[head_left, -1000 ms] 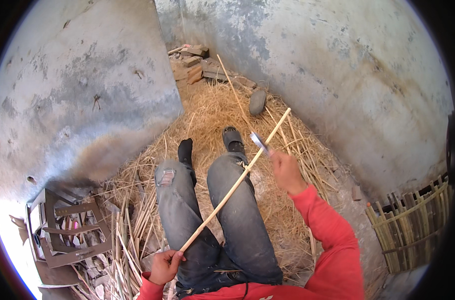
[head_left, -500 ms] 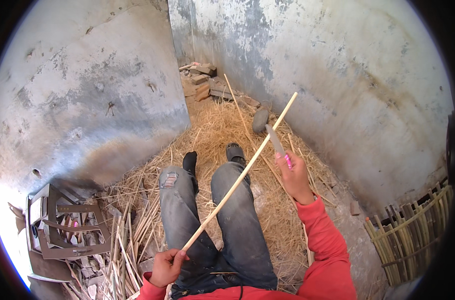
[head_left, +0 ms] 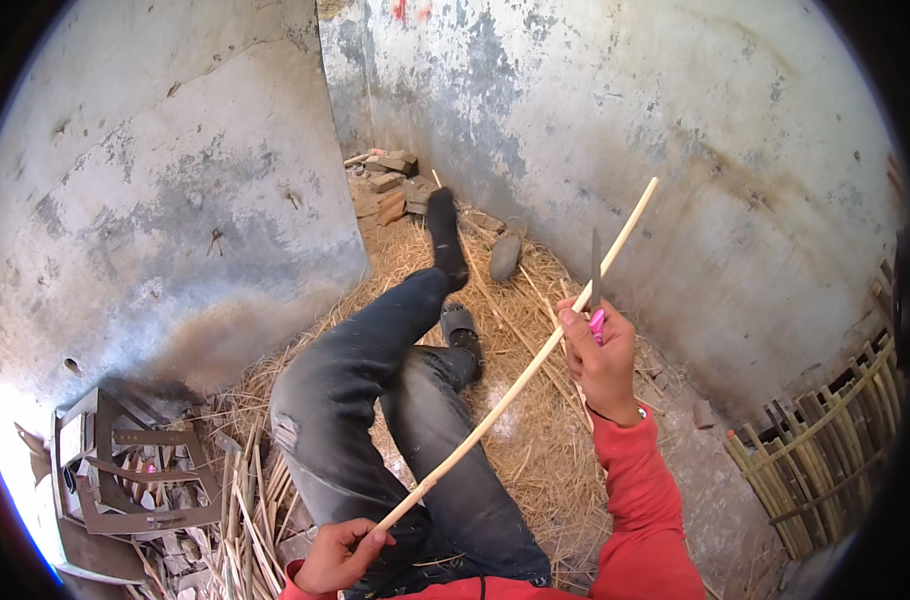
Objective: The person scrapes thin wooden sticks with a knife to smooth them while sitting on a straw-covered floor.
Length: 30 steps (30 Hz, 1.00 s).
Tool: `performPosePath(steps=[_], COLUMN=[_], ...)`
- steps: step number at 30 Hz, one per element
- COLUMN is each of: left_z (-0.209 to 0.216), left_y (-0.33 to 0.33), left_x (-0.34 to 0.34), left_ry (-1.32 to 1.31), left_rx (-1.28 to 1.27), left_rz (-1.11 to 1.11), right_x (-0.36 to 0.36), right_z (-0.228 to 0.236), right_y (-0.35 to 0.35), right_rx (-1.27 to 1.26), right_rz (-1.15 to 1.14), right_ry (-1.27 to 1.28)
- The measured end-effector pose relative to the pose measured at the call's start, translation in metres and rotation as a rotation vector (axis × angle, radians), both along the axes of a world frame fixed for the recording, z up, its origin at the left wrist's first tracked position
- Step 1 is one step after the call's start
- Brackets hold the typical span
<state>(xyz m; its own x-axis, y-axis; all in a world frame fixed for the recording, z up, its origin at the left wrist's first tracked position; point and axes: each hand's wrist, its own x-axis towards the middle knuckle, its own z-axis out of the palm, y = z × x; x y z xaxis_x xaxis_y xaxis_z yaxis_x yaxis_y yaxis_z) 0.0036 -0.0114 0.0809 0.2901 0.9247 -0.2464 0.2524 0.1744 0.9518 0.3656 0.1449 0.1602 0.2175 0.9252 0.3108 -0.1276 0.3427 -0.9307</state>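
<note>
A long, pale peeled stick [head_left: 503,402] slants across my lap from lower left to upper right. My left hand [head_left: 337,556] is closed round its near end, low over my thigh. Farther up, my right hand [head_left: 605,362] grips a knife [head_left: 596,268] with a pink handle. The blade points away from me and crosses the stick. The fingers of that same hand also meet the stick just below the blade. Whether the cutting edge touches the wood, I cannot tell.
Straw [head_left: 520,450] covers the floor round my legs. A bundle of thin sticks [head_left: 240,510] lies at left beside a broken brown frame [head_left: 155,522]. A rounded stone [head_left: 505,257] and bricks [head_left: 387,183] sit toward the corner. At right, a slatted bamboo panel [head_left: 825,450] leans near the wall.
My left leg has swung right, its socked foot now near the far corner. The right hand with the knife has shifted right, its fingers now at the stick. The stick's far end moved right.
</note>
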Motion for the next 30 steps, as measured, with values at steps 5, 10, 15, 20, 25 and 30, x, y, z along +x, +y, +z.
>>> performPosePath(steps=[5, 10, 15, 20, 25, 30], left_z=[-0.005, -0.007, -0.017, -0.018, -0.018, -0.018], left_y=[-0.005, 0.011, 0.025, 0.043, 0.038, 0.039], left_x=[-0.015, -0.014, -0.024, -0.04, -0.053, -0.053], left_ry=[-0.183, -0.116, -0.059, -0.021, 0.066, 0.07], left_rx=[-0.115, -0.071, -0.096, -0.1, -0.061, -0.056], left_rz=[0.007, 0.022, 0.098, 0.07, 0.103, 0.098], right_x=[-0.001, 0.006, 0.024, 0.035, 0.021, 0.023], right_z=[0.016, -0.006, -0.026, -0.049, -0.048, -0.041], right_y=[0.002, 0.026, 0.048, 0.065, 0.076, 0.101], right_rx=[0.086, 0.029, 0.087, 0.081, 0.078, 0.177], right_rz=[-0.021, -0.044, -0.315, -0.333, -0.318, -0.474], right_ry=[-0.14, -0.253, -0.698, -0.754, -0.76, -0.895])
